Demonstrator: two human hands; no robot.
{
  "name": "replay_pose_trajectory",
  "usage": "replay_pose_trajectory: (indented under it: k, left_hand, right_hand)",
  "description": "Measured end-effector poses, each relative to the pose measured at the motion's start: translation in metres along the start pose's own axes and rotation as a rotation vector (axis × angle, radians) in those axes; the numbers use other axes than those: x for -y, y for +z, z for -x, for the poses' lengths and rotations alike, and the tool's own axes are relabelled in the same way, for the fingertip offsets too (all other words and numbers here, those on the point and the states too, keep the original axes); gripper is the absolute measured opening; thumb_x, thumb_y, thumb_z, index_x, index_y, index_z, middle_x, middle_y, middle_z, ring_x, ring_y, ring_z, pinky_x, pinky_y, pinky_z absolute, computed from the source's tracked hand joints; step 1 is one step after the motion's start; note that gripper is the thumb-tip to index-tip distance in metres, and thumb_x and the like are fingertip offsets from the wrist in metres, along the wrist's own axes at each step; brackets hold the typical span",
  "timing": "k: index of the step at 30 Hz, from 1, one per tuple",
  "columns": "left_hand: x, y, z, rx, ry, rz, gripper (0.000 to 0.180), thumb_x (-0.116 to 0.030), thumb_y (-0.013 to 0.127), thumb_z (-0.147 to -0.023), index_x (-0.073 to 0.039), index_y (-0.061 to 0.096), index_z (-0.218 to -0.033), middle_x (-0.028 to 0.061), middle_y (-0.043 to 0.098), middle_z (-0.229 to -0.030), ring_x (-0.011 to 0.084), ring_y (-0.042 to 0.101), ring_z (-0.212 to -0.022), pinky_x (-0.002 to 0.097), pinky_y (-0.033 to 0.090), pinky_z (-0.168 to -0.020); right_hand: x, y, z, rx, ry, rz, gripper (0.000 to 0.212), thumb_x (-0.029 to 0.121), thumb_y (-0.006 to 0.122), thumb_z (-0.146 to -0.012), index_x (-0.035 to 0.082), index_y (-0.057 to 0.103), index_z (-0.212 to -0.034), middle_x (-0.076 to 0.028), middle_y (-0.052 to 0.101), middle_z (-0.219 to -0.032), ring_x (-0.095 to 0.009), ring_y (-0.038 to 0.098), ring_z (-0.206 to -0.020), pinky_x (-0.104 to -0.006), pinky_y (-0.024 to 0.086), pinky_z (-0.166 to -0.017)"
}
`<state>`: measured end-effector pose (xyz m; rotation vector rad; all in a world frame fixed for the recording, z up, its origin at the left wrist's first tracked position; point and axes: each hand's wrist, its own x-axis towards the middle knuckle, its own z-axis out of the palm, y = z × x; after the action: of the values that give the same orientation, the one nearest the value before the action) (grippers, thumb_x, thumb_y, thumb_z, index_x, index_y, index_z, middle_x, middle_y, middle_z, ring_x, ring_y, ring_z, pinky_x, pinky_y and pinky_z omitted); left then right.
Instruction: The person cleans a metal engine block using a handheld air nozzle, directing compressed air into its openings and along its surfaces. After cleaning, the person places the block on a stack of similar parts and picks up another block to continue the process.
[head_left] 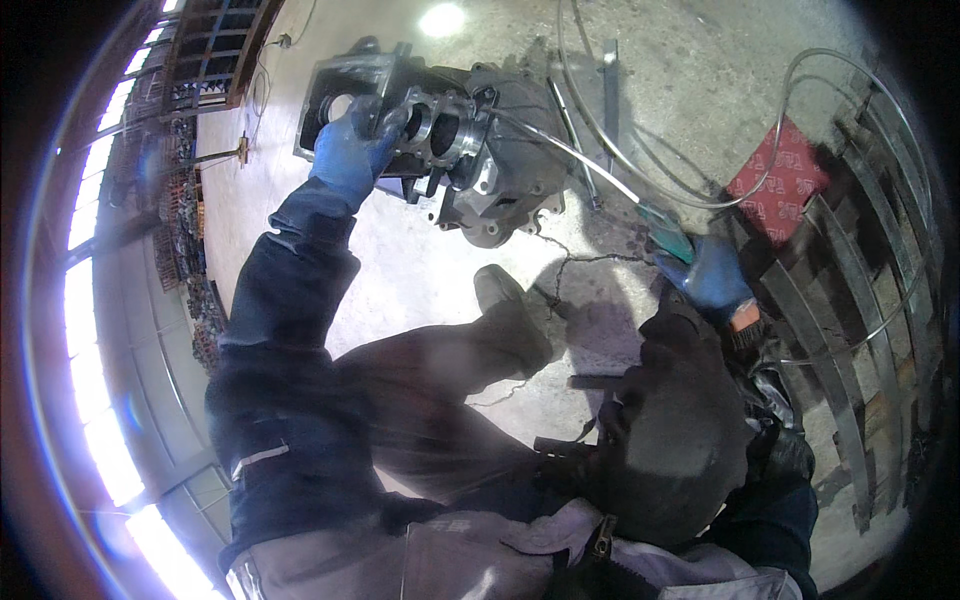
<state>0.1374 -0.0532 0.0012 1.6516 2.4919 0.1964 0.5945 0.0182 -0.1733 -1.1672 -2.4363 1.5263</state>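
A grey metal gearbox housing (505, 190) with round bores lies on the concrete floor ahead of me. My left hand (350, 150), in a blue glove, is closed over the housing's squarish left end, fingers curled at its wall. Over to the right, my right hand (712, 275), also blue-gloved, is wrapped round the green body of an air blow gun (668, 236). The gun's long silver nozzle slants up and left, its tip at the bores in the middle of the housing. My right palm hides part of the gun.
A clear hose (905, 110) loops across the floor on the right. Beside it lie a red printed sheet (778, 180) and dark slatted metal bars (850, 340). Thin metal rods (611, 95) rest behind the housing. My shoe (510, 320) is on the floor just nearer than it.
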Motion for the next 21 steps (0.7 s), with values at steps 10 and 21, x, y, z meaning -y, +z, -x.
replay_pose_trajectory:
  k: [10, 21]
  left_hand:
    - [0.019, -0.009, 0.024, 0.057, 0.094, -0.036, 0.040, -0.039, 0.071, -0.097, -0.005, 0.069, -0.117, 0.0213, 0.074, -0.086, 0.0392, 0.075, -0.081, 0.0456, 0.057, -0.070]
    - [-0.016, 0.007, 0.007, 0.021, -0.152, -0.006, 0.060, -0.051, 0.073, -0.094, -0.002, 0.065, -0.129, 0.0185, 0.076, -0.111, 0.0364, 0.074, -0.102, 0.0412, 0.057, -0.089]
  right_hand:
    - [0.004, 0.000, 0.007, 0.051, 0.030, 0.034, 0.040, 0.040, 0.074, -0.090, 0.000, 0.075, -0.093, -0.027, 0.071, -0.085, -0.045, 0.071, -0.082, -0.0494, 0.055, -0.072]
    - [-0.002, 0.010, 0.008, 0.085, 0.071, -0.011, 0.045, 0.043, 0.077, -0.085, 0.002, 0.073, -0.103, -0.026, 0.072, -0.096, -0.048, 0.068, -0.091, -0.0493, 0.054, -0.077]
